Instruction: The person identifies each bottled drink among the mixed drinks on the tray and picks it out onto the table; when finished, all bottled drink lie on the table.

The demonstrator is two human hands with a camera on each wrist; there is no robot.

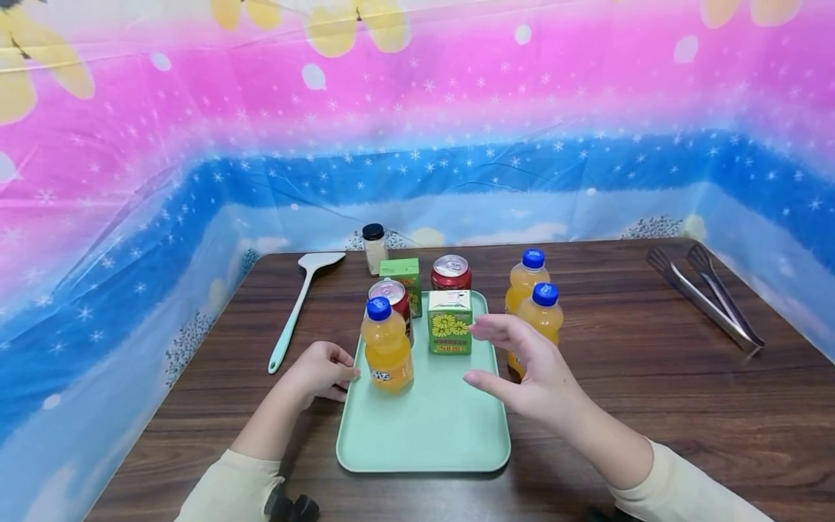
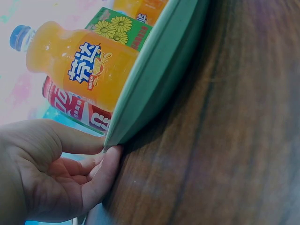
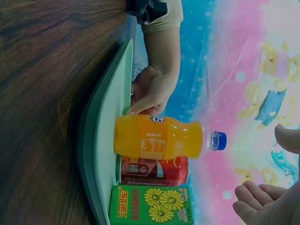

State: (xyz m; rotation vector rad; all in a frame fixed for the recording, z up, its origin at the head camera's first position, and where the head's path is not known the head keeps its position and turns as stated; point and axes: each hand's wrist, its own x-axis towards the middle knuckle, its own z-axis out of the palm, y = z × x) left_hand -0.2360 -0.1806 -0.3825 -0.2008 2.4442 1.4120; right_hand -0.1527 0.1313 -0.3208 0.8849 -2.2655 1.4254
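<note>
My left hand pinches the left rim of the mint-green tray between thumb and fingers, plain in the left wrist view. On the tray, an orange soda bottle with a blue cap stands upright at the left. Behind it is a red can. To its right stands a green drink carton with yellow flowers. My right hand hovers over the tray's right side, fingers spread, holding nothing. It is nearest the green carton, and a gap shows between them in the head view.
Two more orange soda bottles stand right of the tray, partly behind my right hand. At the back are another green carton, a second red can and a black-lidded jar. A spatula lies left, metal tongs right.
</note>
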